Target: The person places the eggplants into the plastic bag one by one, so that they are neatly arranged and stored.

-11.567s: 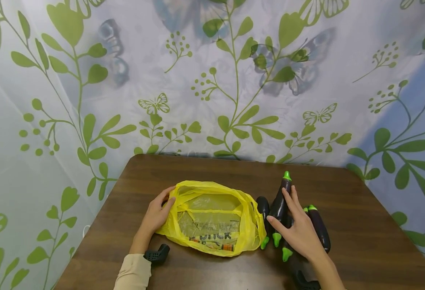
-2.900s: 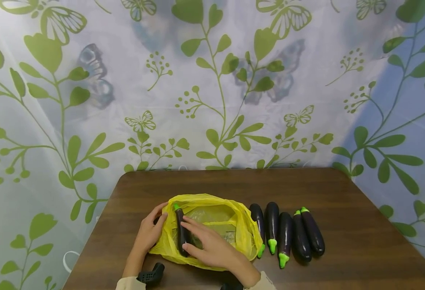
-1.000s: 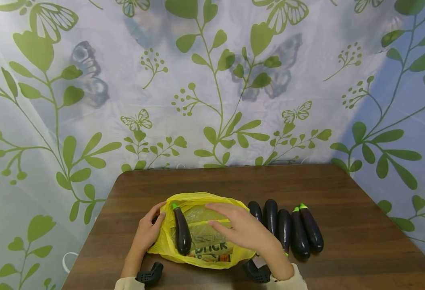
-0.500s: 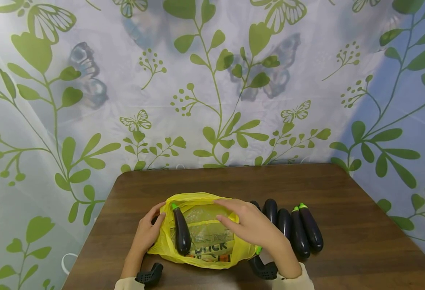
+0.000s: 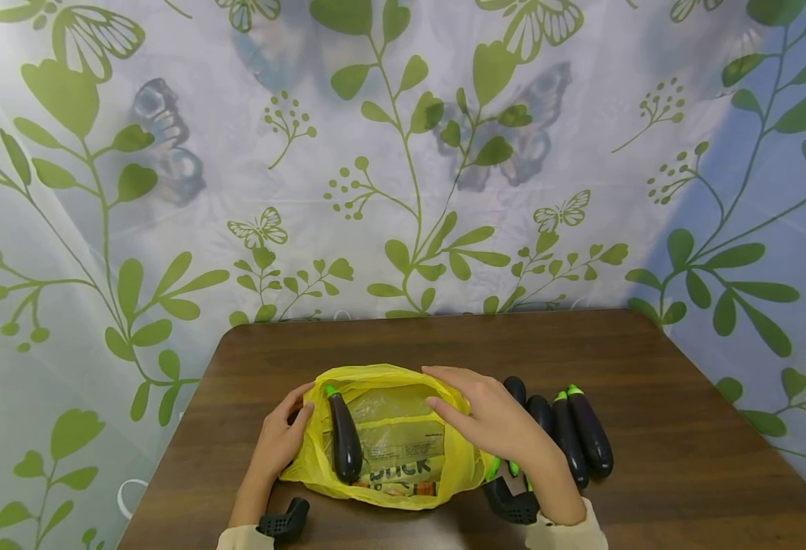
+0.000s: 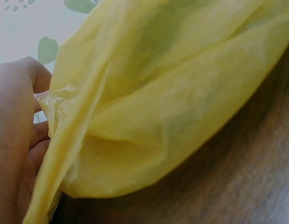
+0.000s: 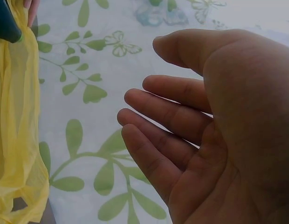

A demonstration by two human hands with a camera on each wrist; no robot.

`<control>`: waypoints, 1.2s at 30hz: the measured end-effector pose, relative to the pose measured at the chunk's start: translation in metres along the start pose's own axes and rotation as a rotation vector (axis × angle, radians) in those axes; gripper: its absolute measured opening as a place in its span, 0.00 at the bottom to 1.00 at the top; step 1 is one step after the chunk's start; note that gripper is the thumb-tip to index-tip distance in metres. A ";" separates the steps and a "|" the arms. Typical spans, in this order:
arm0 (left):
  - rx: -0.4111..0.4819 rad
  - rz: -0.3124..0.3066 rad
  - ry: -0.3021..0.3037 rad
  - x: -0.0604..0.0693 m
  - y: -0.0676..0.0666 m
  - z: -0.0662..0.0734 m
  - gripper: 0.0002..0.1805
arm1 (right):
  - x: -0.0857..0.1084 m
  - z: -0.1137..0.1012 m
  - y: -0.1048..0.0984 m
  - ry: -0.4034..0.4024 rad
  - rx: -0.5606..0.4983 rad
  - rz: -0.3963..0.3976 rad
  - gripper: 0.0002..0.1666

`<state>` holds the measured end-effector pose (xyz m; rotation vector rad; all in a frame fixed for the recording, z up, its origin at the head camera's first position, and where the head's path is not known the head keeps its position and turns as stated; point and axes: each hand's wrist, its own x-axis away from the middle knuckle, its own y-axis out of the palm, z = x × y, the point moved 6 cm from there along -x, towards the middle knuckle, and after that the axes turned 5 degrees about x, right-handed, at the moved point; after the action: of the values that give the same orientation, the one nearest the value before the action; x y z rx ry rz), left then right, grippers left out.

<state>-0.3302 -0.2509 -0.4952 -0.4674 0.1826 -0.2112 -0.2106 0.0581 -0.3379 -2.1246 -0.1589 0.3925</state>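
one eggplant (image 5: 346,443) is lying inside the yellow bag (image 5: 459,480), along its left side; the bagging seems only begun, as several other eggplants (image 5: 591,434) are lying outside, on the right of the table (image 5: 684,481). the left hand (image 5: 281,439) is pinching the bag's left rim; the right hand (image 5: 495,418), thumb and fingers wide apart, is hovering by its right side. the right wrist view is revealing a bare palm, which the head view is hiding; only the head view is showing the outside eggplants.
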 end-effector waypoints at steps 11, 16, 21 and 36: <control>0.002 -0.003 0.015 0.000 0.000 0.000 0.24 | 0.005 0.011 -0.010 0.033 -0.007 0.035 0.31; 0.003 0.004 0.021 0.000 0.000 0.001 0.23 | 0.006 0.017 -0.015 0.043 0.020 0.054 0.30; 0.004 0.008 0.023 -0.001 0.001 0.000 0.23 | 0.008 0.022 -0.020 0.063 0.023 0.064 0.30; 0.001 0.014 0.031 -0.002 0.001 -0.001 0.22 | 0.015 0.036 -0.031 0.078 0.046 0.091 0.29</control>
<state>-0.3318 -0.2500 -0.4962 -0.4620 0.2166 -0.2047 -0.2076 0.1075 -0.3336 -2.1033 -0.0079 0.3622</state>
